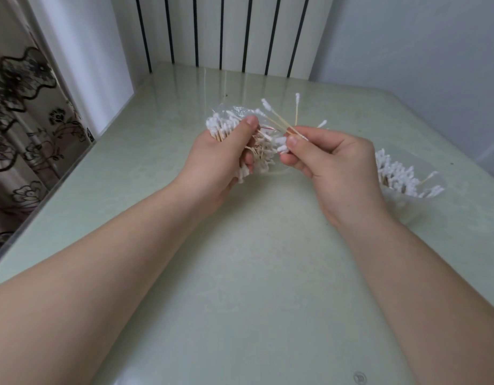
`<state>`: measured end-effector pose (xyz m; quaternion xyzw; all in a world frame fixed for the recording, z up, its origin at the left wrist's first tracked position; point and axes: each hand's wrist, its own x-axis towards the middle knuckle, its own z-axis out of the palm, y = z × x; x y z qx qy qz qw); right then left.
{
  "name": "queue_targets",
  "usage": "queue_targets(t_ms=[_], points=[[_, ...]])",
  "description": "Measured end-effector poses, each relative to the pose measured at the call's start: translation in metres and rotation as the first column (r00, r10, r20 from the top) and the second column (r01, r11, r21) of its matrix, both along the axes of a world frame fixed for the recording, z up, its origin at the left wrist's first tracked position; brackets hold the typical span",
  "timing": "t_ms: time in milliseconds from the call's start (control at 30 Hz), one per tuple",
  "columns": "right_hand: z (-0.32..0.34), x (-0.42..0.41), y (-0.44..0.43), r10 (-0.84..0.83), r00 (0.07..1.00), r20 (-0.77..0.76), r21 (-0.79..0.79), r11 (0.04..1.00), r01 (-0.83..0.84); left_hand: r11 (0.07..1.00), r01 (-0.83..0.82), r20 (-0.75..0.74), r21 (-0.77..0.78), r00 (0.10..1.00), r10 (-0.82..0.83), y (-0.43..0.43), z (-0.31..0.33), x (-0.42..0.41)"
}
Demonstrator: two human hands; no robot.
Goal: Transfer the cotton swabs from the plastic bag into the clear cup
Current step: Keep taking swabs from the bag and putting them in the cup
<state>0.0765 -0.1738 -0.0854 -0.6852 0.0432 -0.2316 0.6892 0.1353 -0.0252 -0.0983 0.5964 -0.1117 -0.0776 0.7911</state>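
My left hand (222, 154) grips a clear plastic bag (234, 113) stuffed with wooden-stemmed cotton swabs, above the middle of the table. Just to its right, my right hand (332, 162) pinches a small bunch of cotton swabs (279, 118) between thumb and fingers; their white tips fan up and to the left, and the lower tips sit at the bag's mouth. Behind my right hand stands the clear cup (407, 190), full of upright swabs with white tips; my wrist hides its left part.
The pale green glossy table (254, 273) has a raised clear edge on the left. A white radiator with dark gaps (223, 31) stands behind the table. A patterned curtain (20, 107) hangs at the far left.
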Motion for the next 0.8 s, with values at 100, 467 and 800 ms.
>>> queue_targets(t_ms=[100, 467, 800], points=[[0.0016, 0.0005, -0.0054, -0.037, 0.999, -0.007, -0.005, 0.999, 0.037, 0.998, -0.051, -0.063, -0.048, 0.997, 0.048, 0.0024, 0.0021, 0.0029], [0.0044, -0.0034, -0.0039, -0.049, 0.999, -0.022, -0.202, 0.978, 0.043, 0.977, -0.138, -0.200, -0.160, 0.974, 0.104, 0.0032, 0.0089, 0.0032], [-0.0018, -0.0045, -0.0086, -0.087, 0.995, -0.038, -0.549, 0.834, 0.052, 0.958, -0.257, 0.280, 0.128, 0.936, 0.214, 0.0080, 0.0059, 0.0033]])
